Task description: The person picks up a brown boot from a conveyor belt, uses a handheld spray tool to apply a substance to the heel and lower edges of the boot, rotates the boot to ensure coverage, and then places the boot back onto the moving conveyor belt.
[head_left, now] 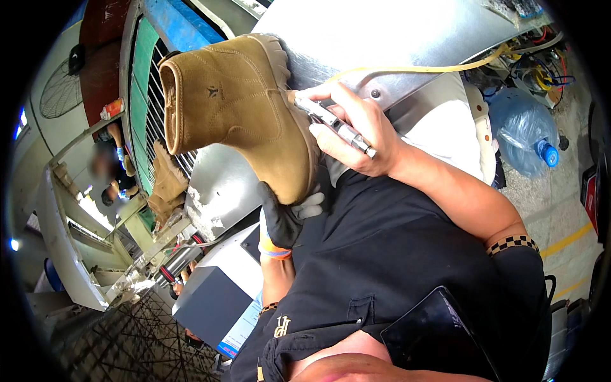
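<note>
A tan suede ankle boot (242,108) is held up in front of me, its opening turned to the left and its sole to the upper right. My left hand (283,216), in a black and white work glove, grips the boot from below at the toe end. My right hand (356,130) is bare and closed on a slim metal pen-like tool (334,124), whose tip touches the boot near the sole edge. A yellow hose (433,67) runs from the tool up to the right.
A grey metal machine housing (382,38) stands behind the boot. More tan boots (167,184) sit on a conveyor frame at left, where another person stands. A grey box (210,299) is below. A blue water jug (522,130) lies at right.
</note>
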`<state>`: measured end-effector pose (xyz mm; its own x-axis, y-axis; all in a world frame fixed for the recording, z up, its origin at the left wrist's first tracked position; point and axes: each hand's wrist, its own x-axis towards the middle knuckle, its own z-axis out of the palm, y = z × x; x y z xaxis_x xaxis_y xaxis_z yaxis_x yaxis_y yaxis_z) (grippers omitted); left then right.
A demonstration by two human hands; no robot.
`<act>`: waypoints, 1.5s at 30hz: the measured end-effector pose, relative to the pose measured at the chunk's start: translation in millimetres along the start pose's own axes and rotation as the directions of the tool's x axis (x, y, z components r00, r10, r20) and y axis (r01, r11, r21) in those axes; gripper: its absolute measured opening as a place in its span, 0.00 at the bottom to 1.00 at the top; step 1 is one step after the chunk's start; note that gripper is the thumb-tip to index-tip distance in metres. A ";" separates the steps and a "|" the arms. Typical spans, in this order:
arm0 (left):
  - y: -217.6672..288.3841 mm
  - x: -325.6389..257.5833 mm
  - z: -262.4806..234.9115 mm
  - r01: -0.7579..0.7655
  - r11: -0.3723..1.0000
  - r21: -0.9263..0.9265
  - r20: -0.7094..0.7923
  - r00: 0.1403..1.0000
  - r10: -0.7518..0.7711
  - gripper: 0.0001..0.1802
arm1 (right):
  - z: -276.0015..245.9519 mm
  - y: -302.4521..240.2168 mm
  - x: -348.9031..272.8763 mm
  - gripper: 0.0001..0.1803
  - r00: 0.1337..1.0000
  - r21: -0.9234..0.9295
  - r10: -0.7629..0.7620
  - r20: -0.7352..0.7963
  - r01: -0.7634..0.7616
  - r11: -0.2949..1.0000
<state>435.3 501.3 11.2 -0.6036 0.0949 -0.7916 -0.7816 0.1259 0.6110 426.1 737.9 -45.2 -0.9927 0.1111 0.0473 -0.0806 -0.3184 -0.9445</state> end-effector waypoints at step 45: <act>7.4 66.9 151.1 0.480 0.725 -0.494 0.859 0.401 0.319 0.63 | -45.7 -57.6 -75.9 0.23 0.988 -0.408 0.009 -0.154 -0.072 0.910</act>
<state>413.0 657.8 -37.5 -0.3559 0.9261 -0.1248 -0.9344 -0.3505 0.0636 510.2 790.8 -9.2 -0.9677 0.2519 -0.0122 0.0351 0.0864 -0.9956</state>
